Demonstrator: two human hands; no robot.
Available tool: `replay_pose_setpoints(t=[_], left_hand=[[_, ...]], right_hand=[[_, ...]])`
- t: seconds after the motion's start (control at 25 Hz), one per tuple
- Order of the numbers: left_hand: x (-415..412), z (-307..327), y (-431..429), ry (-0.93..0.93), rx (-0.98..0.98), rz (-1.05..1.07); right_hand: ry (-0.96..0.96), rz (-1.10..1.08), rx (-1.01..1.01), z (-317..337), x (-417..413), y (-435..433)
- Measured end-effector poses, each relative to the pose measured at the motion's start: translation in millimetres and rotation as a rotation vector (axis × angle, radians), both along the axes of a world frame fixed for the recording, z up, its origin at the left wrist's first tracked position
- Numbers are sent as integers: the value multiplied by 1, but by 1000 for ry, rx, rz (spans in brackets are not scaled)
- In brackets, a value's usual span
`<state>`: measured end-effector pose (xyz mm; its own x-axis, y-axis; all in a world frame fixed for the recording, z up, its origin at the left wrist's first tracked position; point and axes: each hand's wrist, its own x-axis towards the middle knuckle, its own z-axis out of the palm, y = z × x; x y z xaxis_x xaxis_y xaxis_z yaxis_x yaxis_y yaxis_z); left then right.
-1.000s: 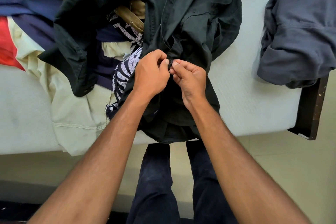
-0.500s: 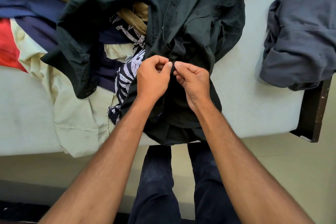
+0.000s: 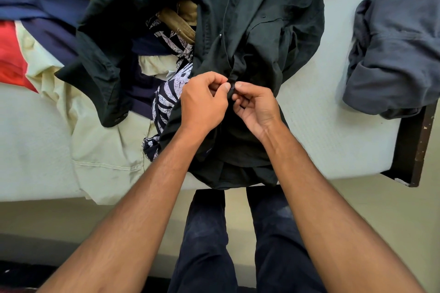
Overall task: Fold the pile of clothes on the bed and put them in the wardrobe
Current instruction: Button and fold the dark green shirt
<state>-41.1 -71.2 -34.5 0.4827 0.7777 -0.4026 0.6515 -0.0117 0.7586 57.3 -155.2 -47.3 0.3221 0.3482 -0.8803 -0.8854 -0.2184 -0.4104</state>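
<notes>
little has moved: both hands stay pinched together on the dark green shirt (image 3: 250, 19) at the bed's (image 3: 321, 131) near edge, perhaps buttoning; left hand (image 3: 204, 102), right hand (image 3: 258, 107). soft, limp cloth; grip its front edge.

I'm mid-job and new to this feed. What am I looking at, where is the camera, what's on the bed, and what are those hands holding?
There is no machine here: these are a person's two bare hands. The single camera sits on the person's head and looks forward and down, so the arms reach in from the bottom and the legs show below.

The white bed carries a pile of clothes: a dark green shirt on top, a cream garment, a black-and-white patterned piece, navy, olive and red items at left. A grey garment lies apart near the right corner.

The left hand and right hand meet at the shirt's front edge, fingers pinching a small bit of its fabric, possibly a button; that is too small to tell.
</notes>
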Motion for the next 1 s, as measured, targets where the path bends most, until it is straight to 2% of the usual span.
replay_pose_setpoints(t=[0.32,0.6,0.76,1.0], left_hand=[[0,-4,3,19,-19,-13],[4,-8,-10,-32,-111,226],[3,-10,-18,-32,-146,313],[-1,-9,-11,17,-88,183]], right_hand=[[34,-24,-44,0,-6,-1],[-150,-144,-94,-1,-33,11],[-149,-209,-111,-1,-40,13],[-295,-10,-80,-9,-40,4]])
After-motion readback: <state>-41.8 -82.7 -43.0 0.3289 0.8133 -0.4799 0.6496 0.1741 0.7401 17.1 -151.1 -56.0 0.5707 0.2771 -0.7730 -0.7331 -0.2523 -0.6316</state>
